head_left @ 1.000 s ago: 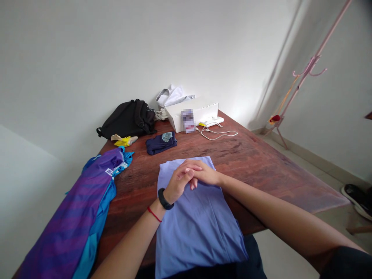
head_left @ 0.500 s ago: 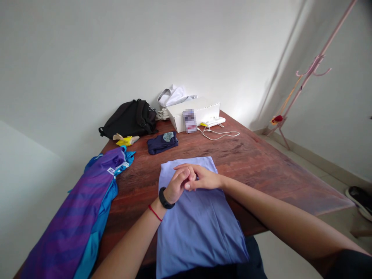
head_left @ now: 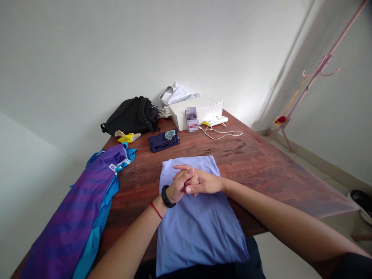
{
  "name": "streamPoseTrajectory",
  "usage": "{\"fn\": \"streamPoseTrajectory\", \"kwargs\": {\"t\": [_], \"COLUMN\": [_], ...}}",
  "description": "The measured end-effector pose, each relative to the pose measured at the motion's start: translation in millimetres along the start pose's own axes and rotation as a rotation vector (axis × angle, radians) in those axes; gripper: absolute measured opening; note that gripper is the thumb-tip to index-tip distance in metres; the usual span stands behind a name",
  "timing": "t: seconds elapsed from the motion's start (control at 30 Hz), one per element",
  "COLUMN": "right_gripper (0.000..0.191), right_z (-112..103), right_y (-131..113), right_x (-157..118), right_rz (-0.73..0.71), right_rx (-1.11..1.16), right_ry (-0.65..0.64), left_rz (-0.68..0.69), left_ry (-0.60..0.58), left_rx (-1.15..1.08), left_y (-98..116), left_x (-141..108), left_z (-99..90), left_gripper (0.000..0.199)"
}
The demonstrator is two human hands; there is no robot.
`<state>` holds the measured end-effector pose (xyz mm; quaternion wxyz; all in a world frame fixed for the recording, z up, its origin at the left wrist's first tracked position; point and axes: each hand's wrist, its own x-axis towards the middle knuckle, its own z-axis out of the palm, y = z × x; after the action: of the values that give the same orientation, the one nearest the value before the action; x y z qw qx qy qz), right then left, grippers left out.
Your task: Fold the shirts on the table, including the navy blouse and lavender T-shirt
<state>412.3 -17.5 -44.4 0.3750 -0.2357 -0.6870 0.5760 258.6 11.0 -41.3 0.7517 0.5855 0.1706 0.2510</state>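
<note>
A lavender-blue folded garment (head_left: 200, 228) stretches from the table top over the near edge towards my lap, with soft creases across it. Above its far part my two hands are clasped together. My left hand (head_left: 180, 186), with a black band and a red string at the wrist, has its fingers curled into my right hand (head_left: 205, 182). The right thumb lies across the left fingers, and one right finger sticks out over them. No object shows between the hands. Whether they touch the cloth, I cannot tell.
Purple and blue clothes (head_left: 78, 205) lie along the left side of the wooden table (head_left: 261, 170). Further back are a folded navy garment (head_left: 162, 142), a yellow packet (head_left: 128, 138), a black backpack (head_left: 128, 116), a white box (head_left: 177, 112) and a white cable (head_left: 222, 137). A pink coat stand (head_left: 310, 83) stands right.
My hands stay clasped and have shifted slightly against each other, slightly lower over the cloth. The view has turned a little. The garment looks unmoved.
</note>
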Motion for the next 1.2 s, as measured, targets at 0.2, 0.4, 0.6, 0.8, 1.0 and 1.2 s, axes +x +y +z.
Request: {"fn": "streamPoseTrajectory", "kwargs": {"t": [0.2, 0.4, 0.6, 0.8, 1.0, 1.2], "right_gripper": [0.072, 0.063, 0.061, 0.064, 0.061, 0.049], "right_z": [-3, 0, 3, 5, -2, -17], "right_y": [1, 4, 1, -3, -10, -6], "right_x": [0, 1, 1, 2, 0, 4], "right_rz": [0.033, 0.093, 0.100, 0.094, 0.095, -0.054], "right_rx": [-0.014, 0.048, 0.017, -0.009, -0.141, -0.660], "right_ry": [0.041, 0.075, 0.106, 0.122, 0.079, 0.214], "left_rz": [-0.024, -0.071, -0.087, -0.037, 0.075, 0.175], "left_ry": [-0.007, 0.093, 0.123, 0.082, 0.035, 0.239], "left_rx": [-0.076, -0.081, -0.036, 0.074, 0.261, 0.835], "left_y": [-1, -4, -2, -5, 5, 20], "left_x": [4, 6, 5, 4, 3, 6], "left_z": [1.4, 4.8, 5.2, 1.6, 5.8, -18.0], "left_gripper": [0.067, 0.061, 0.052, 0.053, 0.056, 0.052]}}
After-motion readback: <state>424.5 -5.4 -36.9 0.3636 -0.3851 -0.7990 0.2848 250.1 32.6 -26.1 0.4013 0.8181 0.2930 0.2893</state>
